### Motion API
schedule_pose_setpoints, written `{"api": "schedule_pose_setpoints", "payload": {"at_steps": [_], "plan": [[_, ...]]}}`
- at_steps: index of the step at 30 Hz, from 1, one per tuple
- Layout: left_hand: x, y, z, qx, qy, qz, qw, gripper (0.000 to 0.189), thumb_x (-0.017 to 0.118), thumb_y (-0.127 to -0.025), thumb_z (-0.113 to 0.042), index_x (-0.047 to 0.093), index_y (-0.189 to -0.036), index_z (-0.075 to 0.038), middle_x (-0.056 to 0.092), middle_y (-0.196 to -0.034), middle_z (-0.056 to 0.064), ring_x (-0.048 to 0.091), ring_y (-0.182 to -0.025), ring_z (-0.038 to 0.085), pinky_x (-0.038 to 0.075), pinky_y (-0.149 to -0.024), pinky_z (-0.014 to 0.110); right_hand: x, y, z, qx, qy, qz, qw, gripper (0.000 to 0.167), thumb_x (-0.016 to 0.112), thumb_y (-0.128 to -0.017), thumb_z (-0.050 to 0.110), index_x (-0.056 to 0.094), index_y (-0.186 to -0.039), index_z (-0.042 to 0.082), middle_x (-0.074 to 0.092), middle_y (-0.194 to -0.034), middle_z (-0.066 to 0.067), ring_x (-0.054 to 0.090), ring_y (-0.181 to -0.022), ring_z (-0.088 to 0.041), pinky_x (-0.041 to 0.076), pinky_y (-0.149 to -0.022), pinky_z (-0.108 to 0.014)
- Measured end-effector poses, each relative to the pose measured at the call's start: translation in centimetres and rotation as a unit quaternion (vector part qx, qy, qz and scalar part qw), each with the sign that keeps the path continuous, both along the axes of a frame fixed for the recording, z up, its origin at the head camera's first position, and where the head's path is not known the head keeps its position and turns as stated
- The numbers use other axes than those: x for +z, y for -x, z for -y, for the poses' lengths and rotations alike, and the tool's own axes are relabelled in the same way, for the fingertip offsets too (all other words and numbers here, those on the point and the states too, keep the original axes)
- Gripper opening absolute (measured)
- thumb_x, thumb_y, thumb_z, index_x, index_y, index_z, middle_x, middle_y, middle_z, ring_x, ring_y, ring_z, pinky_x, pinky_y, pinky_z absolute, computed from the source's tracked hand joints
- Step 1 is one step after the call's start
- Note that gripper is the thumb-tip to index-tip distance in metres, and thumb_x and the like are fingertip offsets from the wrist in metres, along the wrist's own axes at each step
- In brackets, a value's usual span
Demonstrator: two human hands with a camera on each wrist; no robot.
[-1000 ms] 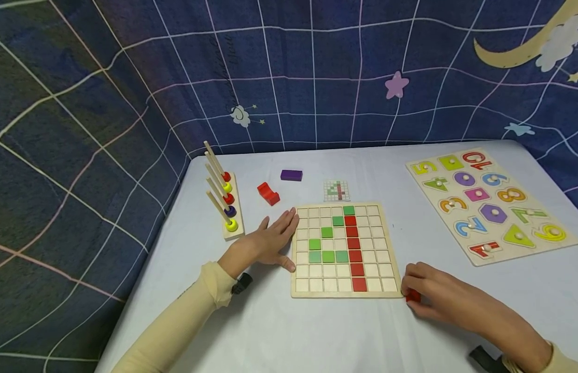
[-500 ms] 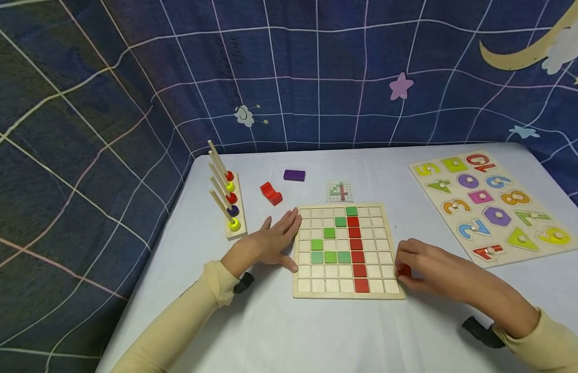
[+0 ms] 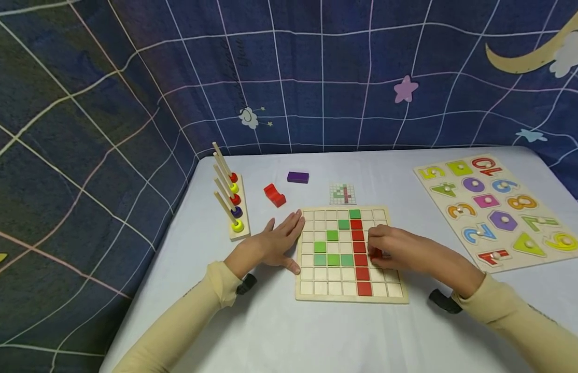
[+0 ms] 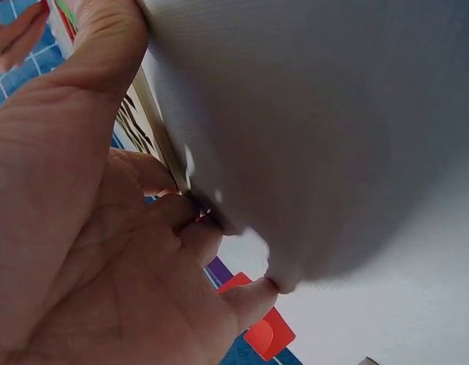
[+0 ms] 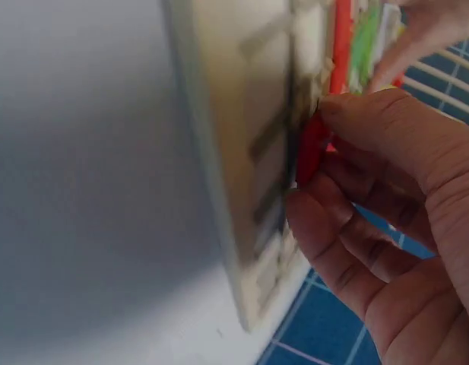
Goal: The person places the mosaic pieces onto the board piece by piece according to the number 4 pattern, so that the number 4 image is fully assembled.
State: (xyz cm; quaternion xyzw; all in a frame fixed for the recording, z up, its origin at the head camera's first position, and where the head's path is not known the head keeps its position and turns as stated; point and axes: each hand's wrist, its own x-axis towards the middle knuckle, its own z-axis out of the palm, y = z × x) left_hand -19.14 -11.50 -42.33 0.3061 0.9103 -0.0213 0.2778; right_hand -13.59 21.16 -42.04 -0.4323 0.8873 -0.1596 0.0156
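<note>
A wooden grid board [image 3: 329, 287] lies on the white table, with a column of red tiles [image 3: 362, 260] and several green tiles [image 3: 333, 259] in its cells. My left hand [image 3: 270, 246] rests against the board's left edge, fingers spread and thumb on the table near the lower corner. Over the right part of the board, my right hand [image 3: 400, 248] pinches a red tile [image 5: 312, 148] between thumb and fingers, just right of the red column. In the head view the hand mostly hides that tile. A small pattern card [image 3: 342, 194] lies behind the board.
At the left stands a peg stand with coloured rings [image 3: 237, 226]. A red curved block [image 3: 274, 195] and a purple block [image 3: 298, 177] lie behind my left hand. A number-and-shape puzzle board [image 3: 503, 220] lies at the right. Dark patterned cloth [image 3: 340, 62] hangs behind the table.
My right hand has moved left and away from me with the red tile, from beside the board's lower right corner to over its cells. The left hand stays at the board's edge.
</note>
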Motion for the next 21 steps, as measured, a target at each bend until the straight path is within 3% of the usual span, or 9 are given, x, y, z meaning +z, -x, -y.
{"api": "schedule_pose_setpoints", "payload": {"at_steps": [5,12,21], "plan": [[0.1,0.0,-0.3,-0.002,0.007,-0.007,0.9999,0.128,0.074,-0.088,-0.066,-0.004,-0.173,-0.011,-0.017,-0.182,0.007,-0.01,-0.171,0.023,0.005,-0.138,0.059,-1.1,-0.7,0.0,0.011,0.035,-0.038,0.9986,0.018,0.087,-0.085,0.001,0.074,-0.083,0.014,0.06,-0.085,0.009,0.051,-0.081,-0.006,0.052,-0.071,-0.023],[0.3,0.2,-0.4,-0.002,0.007,-0.002,1.0,0.127,0.075,-0.089,-0.065,-0.004,-0.173,-0.012,-0.018,-0.182,0.006,-0.01,-0.171,0.023,0.004,-0.138,0.059,-2.0,-2.0,-0.3,0.023,0.082,-0.119,0.9892,0.019,0.089,-0.077,-0.006,0.078,-0.085,0.007,0.071,-0.089,0.001,0.06,-0.083,-0.013,0.058,-0.07,-0.024],[0.2,0.3,-0.1,-0.007,0.0,0.001,1.0,0.126,0.074,-0.09,-0.065,-0.003,-0.173,-0.01,-0.017,-0.181,0.009,-0.01,-0.171,0.024,0.004,-0.138,0.061,-2.4,-2.7,-0.2,-0.01,0.076,-0.104,0.9916,0.019,0.088,-0.08,-0.004,0.076,-0.089,0.008,0.068,-0.091,0.004,0.056,-0.085,-0.009,0.057,-0.072,-0.024]]}}
